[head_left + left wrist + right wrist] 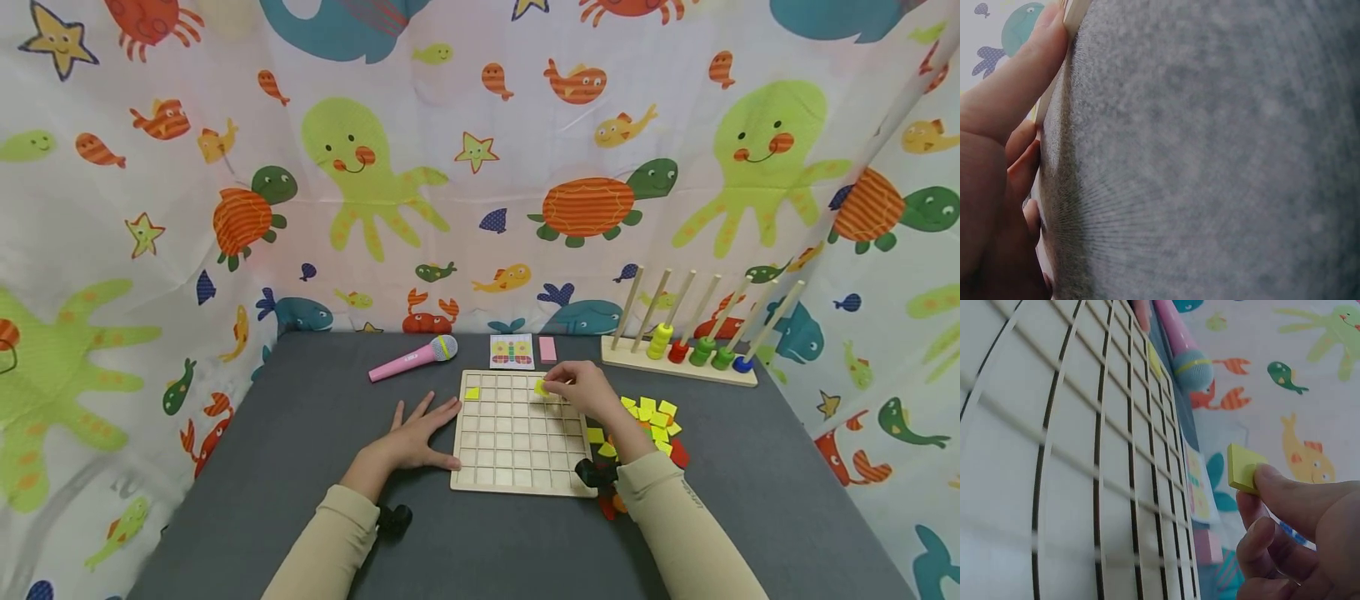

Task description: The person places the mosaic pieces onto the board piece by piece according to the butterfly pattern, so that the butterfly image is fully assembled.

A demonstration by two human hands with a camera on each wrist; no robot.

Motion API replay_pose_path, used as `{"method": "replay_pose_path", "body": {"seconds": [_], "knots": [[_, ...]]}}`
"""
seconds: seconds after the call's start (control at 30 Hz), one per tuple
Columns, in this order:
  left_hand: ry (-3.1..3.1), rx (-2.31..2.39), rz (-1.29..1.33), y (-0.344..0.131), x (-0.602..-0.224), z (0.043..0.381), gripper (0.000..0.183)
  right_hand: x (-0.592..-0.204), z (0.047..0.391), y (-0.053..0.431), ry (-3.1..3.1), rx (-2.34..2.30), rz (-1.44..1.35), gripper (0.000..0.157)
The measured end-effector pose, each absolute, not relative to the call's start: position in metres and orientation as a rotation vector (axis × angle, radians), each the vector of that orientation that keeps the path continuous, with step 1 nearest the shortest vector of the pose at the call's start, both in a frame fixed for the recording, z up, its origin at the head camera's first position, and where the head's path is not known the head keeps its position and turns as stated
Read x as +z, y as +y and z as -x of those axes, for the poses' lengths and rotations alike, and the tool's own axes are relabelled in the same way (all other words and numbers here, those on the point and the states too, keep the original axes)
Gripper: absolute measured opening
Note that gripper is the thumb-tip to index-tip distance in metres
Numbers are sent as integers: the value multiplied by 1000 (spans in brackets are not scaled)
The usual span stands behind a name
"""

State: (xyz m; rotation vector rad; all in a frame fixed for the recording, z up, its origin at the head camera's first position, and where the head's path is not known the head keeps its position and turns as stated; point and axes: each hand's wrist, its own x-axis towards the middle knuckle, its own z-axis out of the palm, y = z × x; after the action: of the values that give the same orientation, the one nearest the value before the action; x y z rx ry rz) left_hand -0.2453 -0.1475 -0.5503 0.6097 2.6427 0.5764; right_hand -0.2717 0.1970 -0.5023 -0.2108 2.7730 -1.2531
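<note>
A square wooden grid board lies flat on the grey table. One yellow tile sits in a cell near its top left corner. Over the upper right part of the board, my right hand pinches another yellow tile between thumb and finger; in the right wrist view it is held above the board, apart from it. My left hand rests by the board's left edge with fingers spread, the thumb and a fingertip touching the rim. In the left wrist view the thumb lies against that wooden edge.
Loose yellow tiles with some red and orange pieces lie right of the board, partly behind the right forearm. Behind the board are a butterfly pattern card, a pink block and a pink toy microphone. A peg stacker stands back right.
</note>
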Motion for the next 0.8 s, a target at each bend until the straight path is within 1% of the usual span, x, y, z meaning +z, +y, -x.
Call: {"method": "replay_pose_path", "body": {"seconds": [0.37, 0.57, 0.8], "knots": [[2621, 575, -620, -145, -551, 246, 112, -508, 285, 155, 2678, -1359, 251, 12], [2618, 595, -612, -148, -552, 246, 112, -518, 294, 131, 2676, -1362, 242, 11], [2609, 632, -623, -150, -550, 245, 112, -530, 303, 114, 2697, -1377, 233, 10]]}}
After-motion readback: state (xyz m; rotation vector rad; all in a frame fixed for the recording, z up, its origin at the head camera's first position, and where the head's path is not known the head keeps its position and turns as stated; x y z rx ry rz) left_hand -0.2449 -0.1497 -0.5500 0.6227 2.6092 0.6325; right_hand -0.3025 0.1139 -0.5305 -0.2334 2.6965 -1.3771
